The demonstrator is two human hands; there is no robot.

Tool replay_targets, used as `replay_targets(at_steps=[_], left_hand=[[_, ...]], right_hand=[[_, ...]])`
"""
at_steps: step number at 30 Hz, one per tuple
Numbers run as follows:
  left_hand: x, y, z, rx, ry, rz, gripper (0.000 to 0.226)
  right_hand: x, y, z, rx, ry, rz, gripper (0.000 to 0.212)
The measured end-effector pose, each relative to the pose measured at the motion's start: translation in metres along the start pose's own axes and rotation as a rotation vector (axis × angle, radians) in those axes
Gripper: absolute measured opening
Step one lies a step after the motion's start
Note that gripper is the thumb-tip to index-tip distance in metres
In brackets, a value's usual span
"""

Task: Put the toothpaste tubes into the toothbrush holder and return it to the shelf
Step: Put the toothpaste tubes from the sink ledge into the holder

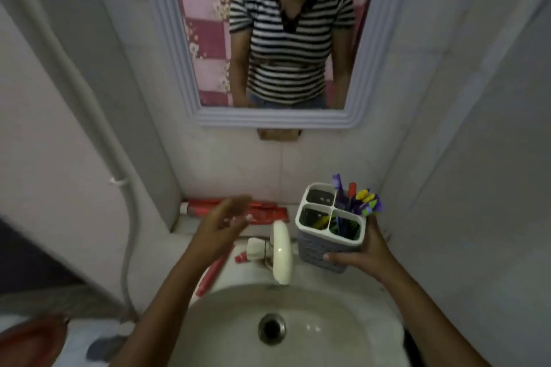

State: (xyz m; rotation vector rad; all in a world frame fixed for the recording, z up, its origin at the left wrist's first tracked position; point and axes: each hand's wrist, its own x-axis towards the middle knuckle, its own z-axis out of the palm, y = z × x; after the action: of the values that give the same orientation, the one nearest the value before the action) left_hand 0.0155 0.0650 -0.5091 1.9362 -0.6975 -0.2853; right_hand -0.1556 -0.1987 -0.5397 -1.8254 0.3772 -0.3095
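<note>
My right hand [362, 253] grips the white and grey toothbrush holder [326, 235] from below and the right, above the sink's right rim. The holder has several compartments, and toothbrushes [362, 199] stick out of its right side. A red toothpaste tube [268, 211] lies flat on the ledge behind the tap. A second red tube [213, 272] lies on the sink rim, left of the tap, partly under my left arm. My left hand [225, 222] hovers open over the ledge tube, fingers spread and blurred.
A cream tap [280, 250] stands between my hands at the back of the white sink [343, 334]. A framed mirror [268, 119] hangs above and shows a person in a striped shirt. A grey pipe [125, 217] runs down the left wall.
</note>
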Motion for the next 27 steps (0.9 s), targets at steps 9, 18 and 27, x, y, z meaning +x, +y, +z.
replay_targets(at_steps=[9,18,27], left_hand=[[-0.017,-0.097,0.018,0.262,0.014,-0.286,0.024],[0.016,-0.111,0.044,0.543,0.100,-0.168,0.028],[0.112,-0.119,0.047,1.045,-0.322,0.235,0.039]], right_hand=[[-0.014,0.077,0.023,-0.094,-0.061,0.252,0.088],[0.001,0.092,0.014,-0.078,-0.205,0.308,0.073],[0.001,0.098,0.013,0.010,-0.193,0.300,0.082]])
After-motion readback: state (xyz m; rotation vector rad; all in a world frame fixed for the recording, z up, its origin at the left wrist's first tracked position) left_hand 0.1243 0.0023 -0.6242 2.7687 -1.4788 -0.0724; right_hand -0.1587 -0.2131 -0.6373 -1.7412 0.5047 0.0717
